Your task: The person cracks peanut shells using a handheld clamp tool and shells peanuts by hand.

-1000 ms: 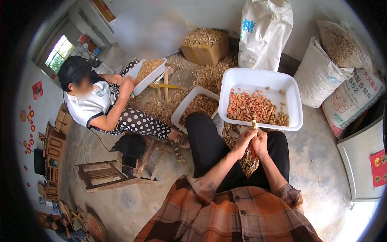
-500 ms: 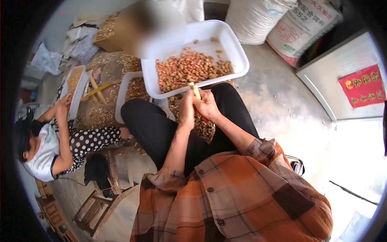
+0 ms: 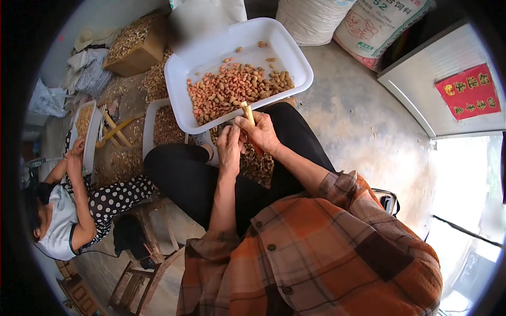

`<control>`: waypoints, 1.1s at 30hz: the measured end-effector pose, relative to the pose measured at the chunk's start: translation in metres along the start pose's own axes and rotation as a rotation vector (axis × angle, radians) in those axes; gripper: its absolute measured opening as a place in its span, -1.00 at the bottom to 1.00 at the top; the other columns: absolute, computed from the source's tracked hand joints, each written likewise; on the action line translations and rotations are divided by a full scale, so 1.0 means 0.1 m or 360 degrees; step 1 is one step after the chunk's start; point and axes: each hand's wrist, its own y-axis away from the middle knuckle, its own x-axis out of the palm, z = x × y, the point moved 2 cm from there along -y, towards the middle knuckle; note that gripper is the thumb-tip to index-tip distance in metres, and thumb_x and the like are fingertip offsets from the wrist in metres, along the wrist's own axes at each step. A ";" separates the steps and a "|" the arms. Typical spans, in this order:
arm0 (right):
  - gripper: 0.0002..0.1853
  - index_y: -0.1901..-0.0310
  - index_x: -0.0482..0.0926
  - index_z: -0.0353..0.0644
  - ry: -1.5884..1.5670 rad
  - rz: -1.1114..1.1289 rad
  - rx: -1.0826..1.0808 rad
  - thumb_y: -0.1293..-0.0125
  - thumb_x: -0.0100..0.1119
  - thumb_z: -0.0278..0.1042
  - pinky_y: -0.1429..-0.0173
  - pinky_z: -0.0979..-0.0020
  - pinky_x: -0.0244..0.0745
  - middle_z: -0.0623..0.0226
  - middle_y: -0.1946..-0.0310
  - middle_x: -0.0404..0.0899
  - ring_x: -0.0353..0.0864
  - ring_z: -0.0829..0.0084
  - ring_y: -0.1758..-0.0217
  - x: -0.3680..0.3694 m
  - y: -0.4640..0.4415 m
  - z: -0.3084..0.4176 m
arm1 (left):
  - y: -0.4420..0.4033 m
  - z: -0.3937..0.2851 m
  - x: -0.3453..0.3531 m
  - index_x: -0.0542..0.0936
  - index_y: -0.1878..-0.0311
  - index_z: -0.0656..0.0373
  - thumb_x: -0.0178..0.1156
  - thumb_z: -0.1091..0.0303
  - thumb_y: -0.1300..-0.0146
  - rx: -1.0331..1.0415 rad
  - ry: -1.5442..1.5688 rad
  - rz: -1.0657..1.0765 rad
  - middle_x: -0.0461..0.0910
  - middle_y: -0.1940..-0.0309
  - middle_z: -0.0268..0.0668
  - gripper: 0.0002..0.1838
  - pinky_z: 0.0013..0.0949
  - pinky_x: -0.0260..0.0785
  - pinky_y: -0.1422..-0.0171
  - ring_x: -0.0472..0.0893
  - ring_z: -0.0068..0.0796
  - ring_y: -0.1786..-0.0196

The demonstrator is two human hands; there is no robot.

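My right hand (image 3: pixel 261 132) is closed round a light wooden tool (image 3: pixel 247 112), whose split tip points up toward the tray; a reddish part shows below the hand. Close against it, my left hand (image 3: pixel 230 150) has its fingers bent together, and what they hold, if anything, is too small to make out. Just beyond both hands a white tray (image 3: pixel 298 57) holds unshelled peanuts (image 3: pixel 232 89), some reddish and some tan. Empty-looking shells (image 3: pixel 256 167) lie below my hands, between my legs.
A second white tub (image 3: pixel 149 126) with reddish-brown contents stands left of the tray. Further left a person (image 3: pixel 66 210) works at another tray (image 3: pixel 93 138). A cardboard box (image 3: pixel 138 58) of shells, sacks (image 3: pixel 311 21), a wooden stool (image 3: pixel 138 287) and a pale cabinet (image 3: pixel 411 87) surround me.
The view has swung right, so the tray and the other person appear further left. My hands have drawn slightly apart, with the wooden tool still in my right hand.
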 end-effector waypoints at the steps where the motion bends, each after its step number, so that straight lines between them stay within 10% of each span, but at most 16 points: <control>1: -0.76 0.44 0.44 -0.39 0.0060 -0.0015 -0.0009 -0.33 0.06 -0.40 0.71 0.46 0.42 0.33 0.72 0.42 0.48 0.49 0.74 0.00 0.00 0.04 | 0.01 -0.02 0.02 0.45 0.35 0.18 -0.07 0.09 -0.41 -0.0009 -0.0079 -0.0015 0.32 0.61 -0.45 -0.64 -0.57 0.11 0.56 0.27 -0.69 0.62; 33: -0.79 0.46 0.50 -0.31 0.0209 -0.0302 -0.0301 -0.30 0.11 -0.40 0.57 0.55 0.35 0.40 0.68 0.49 0.43 0.66 0.63 0.02 -0.04 -0.02 | -0.04 -0.03 0.17 0.41 0.39 0.00 -0.22 0.01 -0.45 -0.0230 0.0568 0.0064 0.18 0.67 -0.59 -0.62 -0.63 -0.08 0.68 0.13 -0.79 0.70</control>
